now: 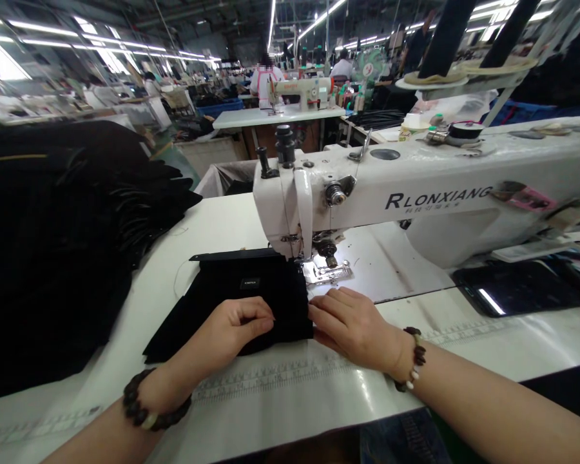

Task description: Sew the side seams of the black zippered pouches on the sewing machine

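A black fabric piece (280,290) with a small label (250,283) lies on the white sewing table, its right edge beside the presser foot of the sewing machine (290,212). My left hand (241,325) rests on the fabric with thumb and forefinger pinched together at its near part. At the right edge of the cloth, my right hand (350,322) has its fingers closed around the border; the fingertips are partly hidden. A metal edge guide (329,270) sits right of the needle area. The needle itself is hard to make out.
A tall stack of black fabric (53,245) fills the left side. A phone (517,287) lies at the right under the machine arm. Printed rulers (270,380) run along the table's front. Behind stand another sewing machine (302,90) and people at work.
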The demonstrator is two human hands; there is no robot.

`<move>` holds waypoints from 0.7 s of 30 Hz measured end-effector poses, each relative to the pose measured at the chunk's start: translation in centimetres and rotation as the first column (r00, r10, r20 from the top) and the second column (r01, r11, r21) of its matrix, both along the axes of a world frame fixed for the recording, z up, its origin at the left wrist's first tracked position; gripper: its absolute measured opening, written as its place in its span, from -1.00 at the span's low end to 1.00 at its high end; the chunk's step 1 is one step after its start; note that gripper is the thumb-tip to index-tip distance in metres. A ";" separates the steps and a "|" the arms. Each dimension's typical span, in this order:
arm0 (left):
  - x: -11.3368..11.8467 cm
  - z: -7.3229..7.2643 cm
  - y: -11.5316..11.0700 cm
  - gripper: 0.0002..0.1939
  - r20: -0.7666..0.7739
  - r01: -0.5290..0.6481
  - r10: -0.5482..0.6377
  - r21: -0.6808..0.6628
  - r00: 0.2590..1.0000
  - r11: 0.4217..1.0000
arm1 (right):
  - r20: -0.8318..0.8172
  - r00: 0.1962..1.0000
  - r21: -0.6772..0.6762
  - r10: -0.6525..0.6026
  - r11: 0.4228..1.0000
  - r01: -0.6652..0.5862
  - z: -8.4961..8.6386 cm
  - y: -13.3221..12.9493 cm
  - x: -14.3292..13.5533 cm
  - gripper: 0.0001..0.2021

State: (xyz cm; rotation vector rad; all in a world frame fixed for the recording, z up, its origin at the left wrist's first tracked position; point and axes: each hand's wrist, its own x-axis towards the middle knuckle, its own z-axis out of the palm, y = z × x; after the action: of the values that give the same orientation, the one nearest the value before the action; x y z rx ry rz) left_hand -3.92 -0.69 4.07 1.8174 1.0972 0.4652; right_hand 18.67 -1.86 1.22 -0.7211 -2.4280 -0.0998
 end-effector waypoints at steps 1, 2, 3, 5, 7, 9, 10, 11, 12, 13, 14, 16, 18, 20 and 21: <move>0.0 0.1 0.0 -0.75 -0.020 0.000 0.000 0.018 1.000 1.000 | 0.004 1.000 0.007 0.015 1.000 -0.015 0.0 0.0 0.0 -0.85; 0.0 0.2 0.0 -0.75 -0.042 -0.023 0.025 0.057 0.999 0.998 | 0.011 0.999 0.013 0.033 0.999 -0.033 -0.1 -0.1 0.0 -0.85; -0.1 0.4 0.1 -0.77 -0.065 -0.071 0.079 0.125 0.995 0.990 | 0.022 0.999 0.014 0.050 0.999 -0.050 -0.1 -0.1 0.1 -0.84; 0.0 1.0 0.4 -0.79 -0.099 -0.206 0.251 0.335 0.963 0.919 | 0.048 0.995 -0.007 0.082 0.997 -0.082 -0.2 -0.2 0.1 -0.82; 0.2 1.8 0.7 -0.80 -0.112 -0.282 0.408 0.560 0.906 0.779 | 0.070 0.993 -0.041 0.098 0.995 -0.096 -0.1 -0.2 0.0 -0.80; 0.6 2.5 0.9 -0.79 -0.137 -0.222 0.435 0.703 0.890 0.676 | 0.100 0.988 -0.079 0.118 0.991 -0.110 -0.1 -0.3 -0.1 -0.78; 0.9 2.7 0.9 -0.77 -0.160 -0.159 0.401 0.741 0.902 0.653 | 0.119 0.984 -0.096 0.129 0.988 -0.118 0.0 -0.3 -0.1 -0.76; 1.2 2.7 0.8 -0.75 -0.191 -0.077 0.337 0.763 0.922 0.642 | 0.136 0.980 -0.110 0.142 0.986 -0.128 0.0 -0.3 -0.1 -0.76; 1.5 2.6 0.6 -0.72 -0.233 0.019 0.255 0.772 0.938 0.635 | 0.149 0.977 -0.118 0.155 0.983 -0.138 0.1 -0.3 -0.1 -0.75; 1.8 2.3 0.4 -0.67 -0.283 0.115 0.174 0.770 0.943 0.627 | 0.156 0.974 -0.121 0.163 0.982 -0.145 0.1 -0.3 -0.1 -0.74; 1.9 1.8 0.0 -0.60 -0.338 0.204 0.107 0.761 0.935 0.616 | 0.160 0.973 -0.122 0.165 0.982 -0.147 0.1 -0.3 0.0 -0.74; 2.1 0.7 -0.6 -0.51 -0.432 0.334 0.020 0.725 0.902 0.603 | 0.156 0.973 -0.121 0.170 0.981 -0.152 0.2 -0.4 0.1 -0.73; 1.9 -0.3 -1.0 -0.59 -0.470 0.397 -0.049 0.682 0.882 0.614 | 0.149 0.974 -0.122 0.170 0.981 -0.153 0.2 -0.5 0.1 -0.72; 1.5 -0.6 -0.9 -0.68 -0.430 0.397 -0.114 0.658 0.896 0.640 | 0.145 0.974 -0.118 0.176 0.980 -0.159 0.2 -0.5 0.1 -0.73; 1.4 -0.4 -0.6 -0.69 -0.383 0.349 -0.105 0.654 0.918 0.671 | 0.151 0.972 -0.117 0.182 0.979 -0.165 0.2 -0.6 0.1 -0.74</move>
State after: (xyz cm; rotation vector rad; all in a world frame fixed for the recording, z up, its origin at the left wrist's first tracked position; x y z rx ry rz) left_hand -2.56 -1.33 3.65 2.7767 0.9228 0.4964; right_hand 18.81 -2.46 1.44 -0.5600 -2.6568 0.0399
